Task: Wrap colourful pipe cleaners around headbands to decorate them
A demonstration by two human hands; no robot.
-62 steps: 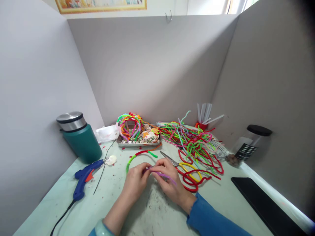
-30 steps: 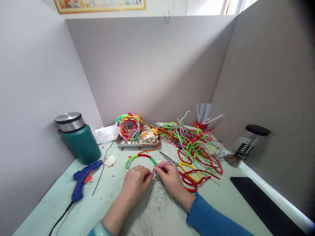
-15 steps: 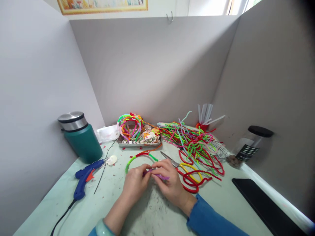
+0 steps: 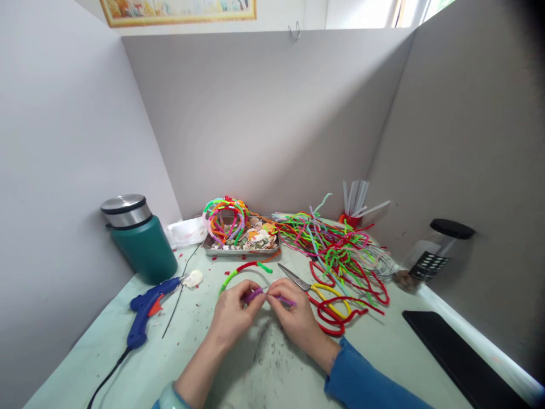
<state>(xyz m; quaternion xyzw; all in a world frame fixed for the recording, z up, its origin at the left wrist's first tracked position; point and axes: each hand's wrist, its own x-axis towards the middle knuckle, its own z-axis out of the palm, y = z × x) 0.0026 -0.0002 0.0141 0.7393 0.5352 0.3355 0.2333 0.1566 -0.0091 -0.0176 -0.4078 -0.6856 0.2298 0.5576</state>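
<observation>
My left hand (image 4: 233,311) pinches a fuzzy purple pipe cleaner (image 4: 254,295) between thumb and fingers. Close beside it, my right hand (image 4: 295,311) grips the purple strand too, and a short end sticks out past its fingers. A curved hoop wrapped in green and red pipe cleaner (image 4: 232,276) arcs up from behind my left hand; its green tip lies free beyond my fingertips. Whether the purple strand is wound on that hoop is hidden by my fingers. Scissors (image 4: 296,277) with yellow and red handles lie just beyond my right hand.
A metal tray (image 4: 238,253) holds shell-like pieces and coloured hoops. Right of it spreads a pile of pipe cleaners (image 4: 336,238). A blue glue gun (image 4: 138,324) and green bottle (image 4: 142,247) stand left. A clear jar (image 4: 430,255) and black slab (image 4: 460,352) are right.
My hands have drawn slightly apart, and more of the purple strand shows at my left fingers. The hoop's green tip has shifted a little up and left.
</observation>
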